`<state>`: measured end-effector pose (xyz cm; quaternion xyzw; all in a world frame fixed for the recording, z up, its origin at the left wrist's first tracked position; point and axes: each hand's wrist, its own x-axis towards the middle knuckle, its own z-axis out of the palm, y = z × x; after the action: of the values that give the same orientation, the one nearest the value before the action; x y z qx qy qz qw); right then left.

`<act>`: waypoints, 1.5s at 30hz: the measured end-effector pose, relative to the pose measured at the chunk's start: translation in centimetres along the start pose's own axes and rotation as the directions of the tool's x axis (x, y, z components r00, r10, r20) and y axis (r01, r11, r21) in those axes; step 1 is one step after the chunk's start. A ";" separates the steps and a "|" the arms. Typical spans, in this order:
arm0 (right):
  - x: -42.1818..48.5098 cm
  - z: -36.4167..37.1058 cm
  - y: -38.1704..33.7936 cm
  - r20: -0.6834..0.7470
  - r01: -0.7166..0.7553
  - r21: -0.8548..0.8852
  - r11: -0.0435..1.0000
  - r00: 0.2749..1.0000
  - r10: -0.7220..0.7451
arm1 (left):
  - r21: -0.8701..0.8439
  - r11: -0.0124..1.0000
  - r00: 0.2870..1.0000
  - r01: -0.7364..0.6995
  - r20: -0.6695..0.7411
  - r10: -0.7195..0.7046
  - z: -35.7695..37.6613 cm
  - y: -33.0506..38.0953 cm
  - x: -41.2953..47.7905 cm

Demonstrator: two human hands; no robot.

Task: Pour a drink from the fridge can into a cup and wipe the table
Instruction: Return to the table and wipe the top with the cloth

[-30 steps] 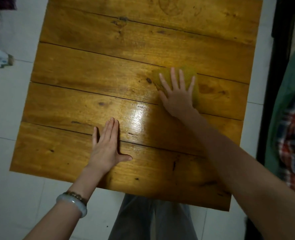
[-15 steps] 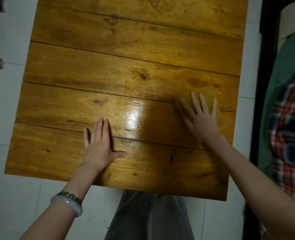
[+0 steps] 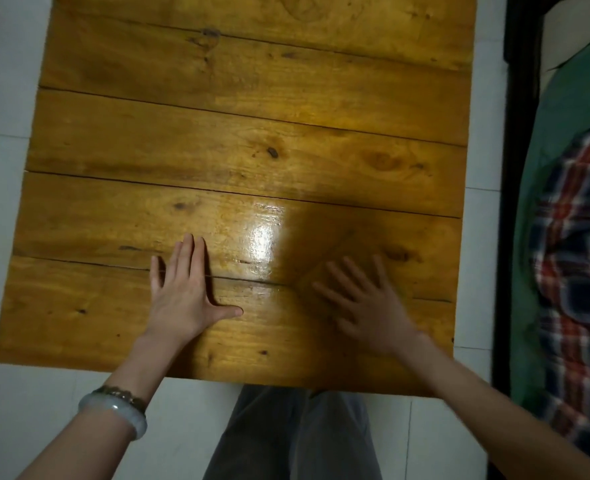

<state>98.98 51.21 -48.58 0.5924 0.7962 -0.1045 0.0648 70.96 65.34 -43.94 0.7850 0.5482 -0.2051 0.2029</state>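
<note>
A big wooden desk [image 3: 217, 133] made of long boards fills most of the view. The left hand [image 3: 182, 299] lies flat on the near part of the desk, with the fingers straight and close together and the thumb pointing out to the right. It holds nothing. The right hand [image 3: 369, 313] is on the near right part of the desk, and it looks blurry. Its fingers are spread wide and straight, pressing down on a yellow-brown cloth [image 3: 345, 251]. The cloth sits under the fingers and is hard to see, because it is almost the same colour as the wood. A shiny bright spot [image 3: 264, 237] is on the desk between the two hands. A pale bracelet [image 3: 117, 408] is on the left wrist. Grey trousers [image 3: 297, 441] show below the near edge of the desk, over a white tiled floor [image 3: 9, 410]. On the far right are a checked fabric [image 3: 584, 289] and a green fabric [image 3: 570, 109].
</note>
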 end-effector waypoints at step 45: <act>6.0 -1.9 6.8 0.052 -0.165 -0.009 0.986 0.985 0.165 | -0.007 0.998 0.997 0.070 0.043 -0.070 -0.4 0.4 0.3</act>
<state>103.78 59.09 -48.68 0.6533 0.7426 -0.1127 0.0953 71.46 65.64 -43.76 0.7599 0.5717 -0.2265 0.2108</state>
